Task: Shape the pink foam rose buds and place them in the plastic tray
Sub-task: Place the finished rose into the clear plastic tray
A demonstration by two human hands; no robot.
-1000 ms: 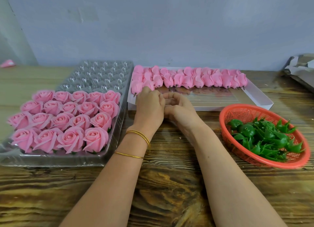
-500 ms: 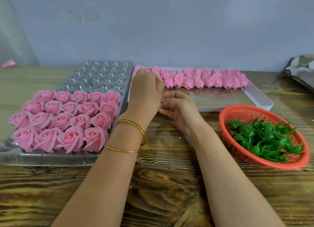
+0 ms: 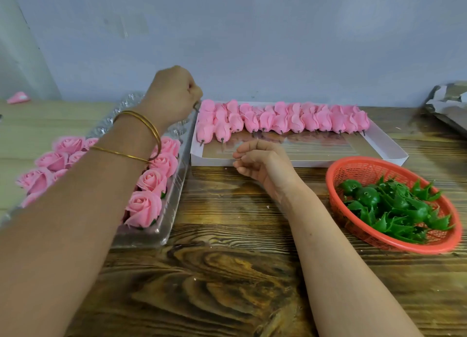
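Your left hand [image 3: 174,94] is raised, fingers curled into a tight fist. A short dark stub [image 3: 195,106] pokes out under them and is likely a bud stem. The bud itself is hidden, so I can't tell whether you've got hold of one.

Your right hand [image 3: 262,159] is low, with fingers loosely curled and nothing in them. It sits on the near edge of the white box [image 3: 379,149].

The unshaped pink foam rose buds [image 3: 278,119] lie in one row along the far side of that box. The row runs crosswise, beyond your right hand, and its left end is just beside your left fist.

Each bud's long axis runs far-to-near, with the stem end pointing back at you. The left hand is nearer the row's end. The right is just short of the closest stems.

The plastic tray [image 3: 165,235] passes under your left forearm. The shaped roses [image 3: 144,208] fill its near part, and the empty cells are at the far end below your left fist.

Probably the next step is to bring one bud in between both hands, open its petals, then drop it stem-down in a far cell.

The red basket [image 3: 394,243] of green calyxes [image 3: 394,205] stands on the table [image 3: 227,273], right of your right forearm and apart from it.
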